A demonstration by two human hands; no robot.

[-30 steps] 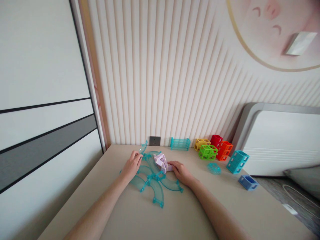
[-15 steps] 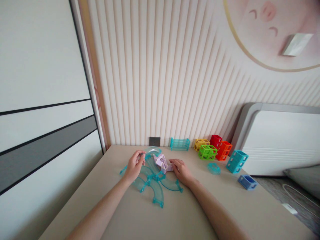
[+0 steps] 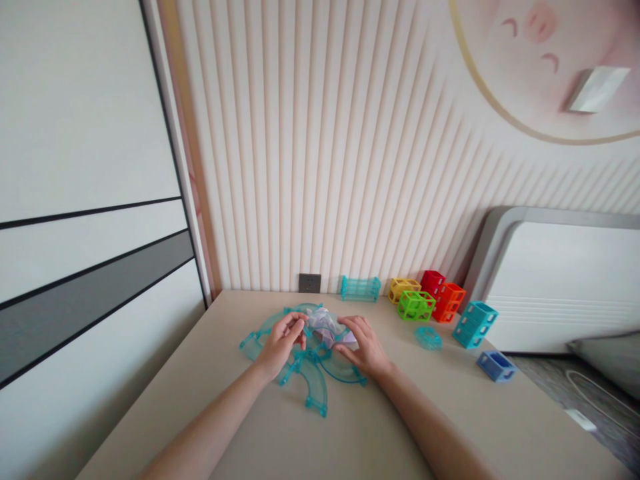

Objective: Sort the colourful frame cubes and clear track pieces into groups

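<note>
Pinching one end of the clear curved piece [image 3: 333, 323] with the left hand [image 3: 283, 345]; bringing the right hand [image 3: 367, 348], thumb and fingers spread, close around the far end, contact hard to tell. Best to steer by the ends, level over the purple twisted piece [image 3: 327, 336] on the table [image 3: 360, 433], without nudging the teal curved tracks [image 3: 315, 385] alongside.

beige table [image 3: 250, 433] with curved teal pieces [image 3: 316, 387] and colourful blocks [image 3: 416, 305]
</note>
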